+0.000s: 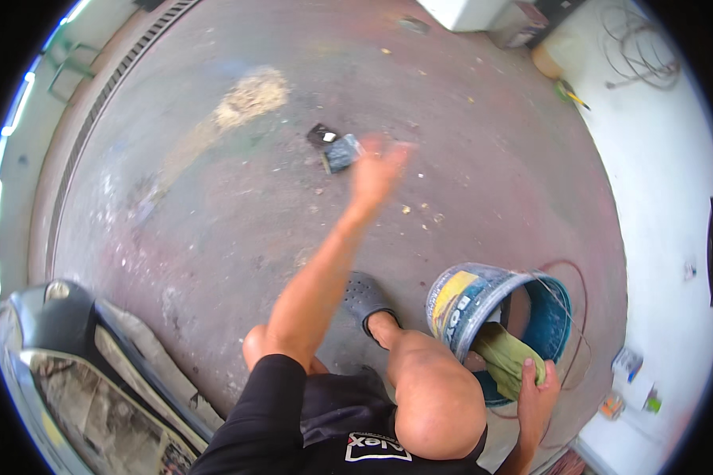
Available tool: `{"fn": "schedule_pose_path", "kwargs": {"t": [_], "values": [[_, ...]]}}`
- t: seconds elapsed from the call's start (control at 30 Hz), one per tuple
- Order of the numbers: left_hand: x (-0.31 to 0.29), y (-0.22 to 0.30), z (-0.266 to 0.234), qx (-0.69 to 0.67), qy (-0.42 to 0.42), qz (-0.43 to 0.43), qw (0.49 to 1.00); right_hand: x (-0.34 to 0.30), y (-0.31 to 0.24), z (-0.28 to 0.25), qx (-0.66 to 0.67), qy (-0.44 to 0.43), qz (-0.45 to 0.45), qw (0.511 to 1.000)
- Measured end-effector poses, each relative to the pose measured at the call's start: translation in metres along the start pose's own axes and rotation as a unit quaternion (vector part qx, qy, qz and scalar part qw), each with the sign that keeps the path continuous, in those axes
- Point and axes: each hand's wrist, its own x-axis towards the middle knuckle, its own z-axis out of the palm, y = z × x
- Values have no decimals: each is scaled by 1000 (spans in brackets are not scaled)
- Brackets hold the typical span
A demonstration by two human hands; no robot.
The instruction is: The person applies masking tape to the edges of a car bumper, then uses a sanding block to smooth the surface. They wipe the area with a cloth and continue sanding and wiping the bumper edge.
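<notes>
Right hand (535, 396) closes its grip on a green cloth (509, 356) draped over the rim of the tilted blue bucket (483, 305); left hand (376, 170), open and blurred, extends forward toward dark objects (334, 147) on the floor (214, 229), far from that grip

Green cloth (509, 356): olive-green, crumpled, damp-looking fabric. It drapes over the near rim of the bucket, one end hanging inside, the other gathered at the rim on the near right side of the scene.

Bucket (461, 294): round plastic pail, blue inside, with a worn blue, yellow and grey outer wall. It stands on the reddish concrete floor at right, tilted with its opening facing right and upward. A thin wire handle lies across its far rim.

Dark flat objects (337, 147): two small pieces lying on the floor, far centre, touching each other.
</notes>
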Motion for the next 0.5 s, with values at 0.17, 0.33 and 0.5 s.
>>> {"fn": "schedule_pose_path", "kwargs": {"t": [0.17, 0.33, 0.5], "values": [[-112, 217, 139, 247, -632, 161, 717, -17, -44, -45, -68, 94, -100, 988], [-198, 215, 279, 471, -760, 145, 425, -55, -72, -112, -109, 178, -106, 972], [-199, 133, 255, 322, -663, 58, 674, -11, 39, -108, 139, 185, -121, 965]]}}
